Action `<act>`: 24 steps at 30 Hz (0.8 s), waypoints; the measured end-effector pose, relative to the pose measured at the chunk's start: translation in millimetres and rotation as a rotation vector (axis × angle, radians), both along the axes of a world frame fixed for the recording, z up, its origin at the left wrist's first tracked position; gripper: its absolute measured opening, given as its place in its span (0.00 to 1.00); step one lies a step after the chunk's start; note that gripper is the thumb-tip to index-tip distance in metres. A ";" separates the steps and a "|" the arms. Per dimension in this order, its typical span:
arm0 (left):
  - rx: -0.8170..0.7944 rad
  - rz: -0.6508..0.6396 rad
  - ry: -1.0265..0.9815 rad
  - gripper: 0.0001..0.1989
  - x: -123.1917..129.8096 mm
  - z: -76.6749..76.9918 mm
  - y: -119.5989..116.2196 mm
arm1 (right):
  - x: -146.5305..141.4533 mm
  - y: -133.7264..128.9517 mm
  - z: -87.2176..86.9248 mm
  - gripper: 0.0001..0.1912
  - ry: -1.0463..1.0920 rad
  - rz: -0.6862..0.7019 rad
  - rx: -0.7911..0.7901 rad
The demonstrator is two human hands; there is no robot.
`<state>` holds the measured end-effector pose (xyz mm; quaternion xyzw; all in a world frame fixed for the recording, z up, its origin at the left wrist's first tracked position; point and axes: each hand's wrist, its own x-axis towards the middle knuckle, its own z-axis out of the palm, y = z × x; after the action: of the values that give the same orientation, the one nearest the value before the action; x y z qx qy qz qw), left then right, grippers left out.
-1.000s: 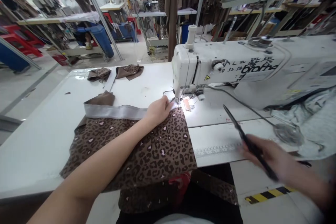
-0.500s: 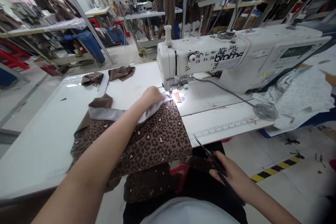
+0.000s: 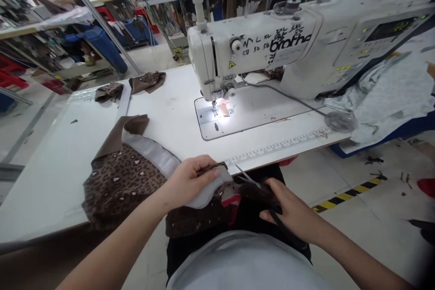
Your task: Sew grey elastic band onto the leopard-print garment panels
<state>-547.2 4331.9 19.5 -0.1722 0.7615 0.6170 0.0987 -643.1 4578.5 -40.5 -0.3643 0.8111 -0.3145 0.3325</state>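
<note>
My left hand [image 3: 192, 179] pinches a leopard-print fabric piece [image 3: 131, 179] by its pale grey band [image 3: 154, 156], at the table's front edge. The rest of that brown piece spreads leftward over the tabletop. Across from it, my right hand [image 3: 294, 210] is closed around black-handled scissors [image 3: 247, 176]. Their blades point up and left toward the held corner of the band; I cannot tell whether they touch it. Dark fabric by the blades partly hides them. Beyond both hands, the sewing machine [image 3: 251, 54] has its lit needle area free of the leopard-print piece.
Two small brown bundles, one a leopard-print bundle [image 3: 147, 82], lie on the far left of the table. A ruler strip [image 3: 278, 145] runs along the front edge. Pale printed cloth [image 3: 384, 99] is heaped at the right. Other workstations and a person stand behind.
My left hand has drawn the banded edge from under the needle toward me to the table's front edge. The scissors have moved slightly left and up, near the band.
</note>
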 end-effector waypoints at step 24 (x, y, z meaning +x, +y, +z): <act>0.249 0.049 -0.253 0.12 17.8 -43.2 46.7 | 27.1 7.5 -23.2 0.15 0.116 0.079 0.063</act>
<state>-529.4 4378.7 -23.6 -0.2535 0.6564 0.6821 0.1992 -616.0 4586.0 -63.7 -0.4031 0.8235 -0.2536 0.3083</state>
